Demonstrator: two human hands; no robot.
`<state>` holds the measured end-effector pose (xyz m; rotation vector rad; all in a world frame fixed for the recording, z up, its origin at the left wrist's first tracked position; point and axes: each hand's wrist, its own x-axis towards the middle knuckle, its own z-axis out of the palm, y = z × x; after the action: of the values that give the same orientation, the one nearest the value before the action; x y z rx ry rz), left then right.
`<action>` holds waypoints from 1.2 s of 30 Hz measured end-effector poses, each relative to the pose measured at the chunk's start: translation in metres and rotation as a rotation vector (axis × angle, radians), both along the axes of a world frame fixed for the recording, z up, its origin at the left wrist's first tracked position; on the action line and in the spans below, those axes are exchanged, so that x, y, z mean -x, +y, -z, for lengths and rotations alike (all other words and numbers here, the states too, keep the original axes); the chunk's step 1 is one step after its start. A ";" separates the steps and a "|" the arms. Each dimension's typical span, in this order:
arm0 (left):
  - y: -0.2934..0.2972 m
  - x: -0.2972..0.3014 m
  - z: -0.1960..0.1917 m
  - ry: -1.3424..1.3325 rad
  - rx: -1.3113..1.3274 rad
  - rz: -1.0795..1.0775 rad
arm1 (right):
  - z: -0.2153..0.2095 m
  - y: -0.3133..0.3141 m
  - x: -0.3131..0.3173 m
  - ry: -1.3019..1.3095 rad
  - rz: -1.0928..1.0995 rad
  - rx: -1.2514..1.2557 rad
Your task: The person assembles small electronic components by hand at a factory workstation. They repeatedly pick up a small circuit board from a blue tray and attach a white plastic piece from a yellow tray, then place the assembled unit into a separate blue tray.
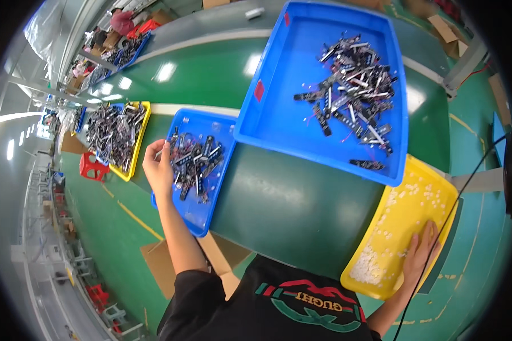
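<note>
Two bare hands spread across trays on a dark green surface [290, 199].

Left hand [158, 165] at the near-left edge of a small blue plastic tray [196, 213], fingers curled over the heap of small black and silver parts [196, 162] inside — cannot tell whether the grip has closed on any piece. Right hand [421, 253] laid flat, fingers loosely spread and holding nothing, palm down in a yellow plastic tray [432, 170] among scattered small white beads [370, 264]. Between and beyond the two, a large blue plastic tray [284, 113] with a pile of similar black and silver parts [352, 91]. Further left, another yellow tray [139, 142] heaped with dark parts.
</note>
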<state>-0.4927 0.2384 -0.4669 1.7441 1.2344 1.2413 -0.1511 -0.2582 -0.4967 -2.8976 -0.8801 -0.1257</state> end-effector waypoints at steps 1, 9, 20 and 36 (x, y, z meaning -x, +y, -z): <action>0.003 -0.003 -0.002 0.063 -0.022 -0.017 | 0.001 0.001 -0.001 0.009 -0.014 -0.042; 0.023 -0.035 0.003 0.676 -0.204 0.037 | -0.004 0.006 -0.004 -0.002 0.044 -0.296; -0.079 -0.161 -0.046 0.568 -0.474 0.340 | -0.006 0.004 -0.002 0.019 0.033 -0.448; -0.097 -0.281 0.014 0.877 -0.038 0.991 | -0.030 0.012 0.012 0.594 -0.057 -0.950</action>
<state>-0.2121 0.1411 -0.4807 2.5327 0.5141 -0.1090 -0.1627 -0.2465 -0.4670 -1.8559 -0.5586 0.2473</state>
